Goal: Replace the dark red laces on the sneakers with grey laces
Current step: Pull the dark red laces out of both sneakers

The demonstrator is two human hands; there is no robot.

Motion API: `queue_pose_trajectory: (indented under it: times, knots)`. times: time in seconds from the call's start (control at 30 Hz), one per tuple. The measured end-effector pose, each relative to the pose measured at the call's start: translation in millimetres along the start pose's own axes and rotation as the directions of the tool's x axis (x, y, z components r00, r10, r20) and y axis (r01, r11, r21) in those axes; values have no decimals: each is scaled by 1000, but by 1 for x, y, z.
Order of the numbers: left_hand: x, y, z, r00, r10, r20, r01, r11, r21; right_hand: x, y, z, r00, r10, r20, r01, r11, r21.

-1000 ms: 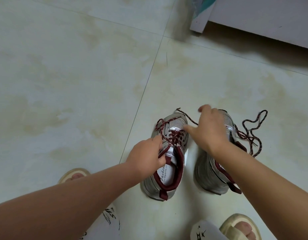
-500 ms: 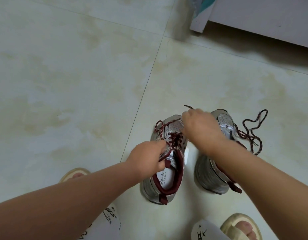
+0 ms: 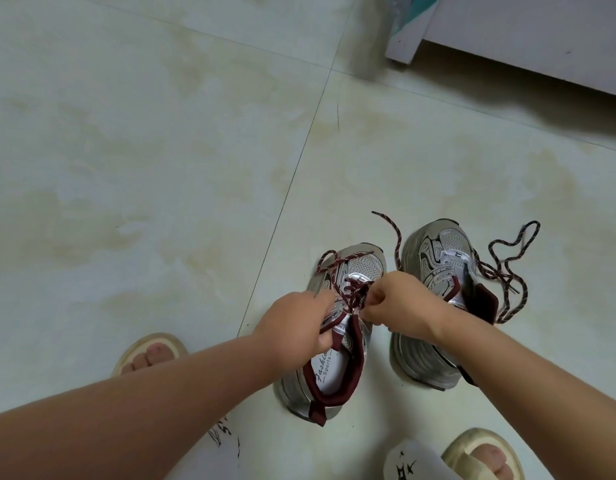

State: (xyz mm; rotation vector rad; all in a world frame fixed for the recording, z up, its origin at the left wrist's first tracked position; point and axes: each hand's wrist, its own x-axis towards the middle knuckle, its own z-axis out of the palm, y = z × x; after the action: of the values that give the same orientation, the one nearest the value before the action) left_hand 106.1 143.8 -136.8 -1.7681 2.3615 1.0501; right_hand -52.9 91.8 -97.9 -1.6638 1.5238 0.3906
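1. Dark red lace crosses the lower-centre sneaker; the right hand pinches it.
2. Left hand grips the tongue; steady it, pull one crossing free at a time.

A home, by the look of it: a glossy pale tiled floor spreads beyond the hands, a white furniture base stands far ahead, and slippered feet rest beneath the arms.
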Motion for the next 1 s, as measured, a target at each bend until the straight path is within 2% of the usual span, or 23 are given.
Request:
queue_pose_trajectory:
  times: [0.1, 0.13, 0.2, 0.27, 0.33, 0.4, 0.5, 0.57, 0.63, 0.7, 0.8, 0.87, 0.93, 0.97, 1.0]
  knots:
    - [1, -1, 1, 1000, 25, 12, -25, 999, 26, -2, -1, 7, 997, 27, -78, -19, 994, 106]
    - [2, -1, 1, 999, 29, 17, -30, 999, 40, -3, -3, 8, 995, 15, -97, -9, 998, 57]
    - [3, -2, 1, 999, 31, 34, -33, 998, 62, -4, -9, 5, 984, -58, -168, 29, 985, -167]
    - [3, -2, 0, 998, 37, 59, -41, 997, 69, -4, -17, -9, 941, -164, -295, 34, 916, -400]
    - [2, 0, 0, 996, 48, 78, -54, 996, 76, 1, -17, -33, 911, -156, -383, -16, 912, -410]
    - [0, 1, 0, 996, 51, 78, -57, 995, 79, 2, -15, -47, 937, -47, -347, -79, 936, -342]
    - [0, 2, 2, 998, 30, 59, -34, 997, 75, -2, -10, -33, 998, 60, -33, -66, 962, -265]
    - [1, 2, 2, 998, 25, 53, -29, 997, 75, -8, -6, -13, 993, 78, 85, -70, 993, -94]
    - [2, 3, 3, 999, 24, 47, -27, 997, 68, -9, -1, 2, 997, 74, 21, -75, 994, 76]
    - [2, 2, 5, 999, 27, 46, -30, 997, 70, -10, 4, 11, 995, 75, -67, -63, 983, 171]
    - [2, 1, 5, 998, 37, 41, -41, 996, 80, -10, 9, 15, 994, 90, -60, -66, 947, 313]
    - [2, 2, 4, 999, 43, 33, -46, 996, 82, -8, 8, 11, 993, 117, 20, -110, 840, 532]
    - [3, 2, 4, 999, 43, 21, -45, 996, 79, -2, 4, 7, 982, 138, 132, -189, 622, 760]
    - [4, 2, 4, 999, 42, 13, -43, 996, 76, 1, 3, 4, 973, 146, 180, -231, 529, 817]
    - [5, 2, 5, 999, 38, 3, -38, 997, 69, 1, 3, 2, 966, 147, 213, -258, 486, 835]
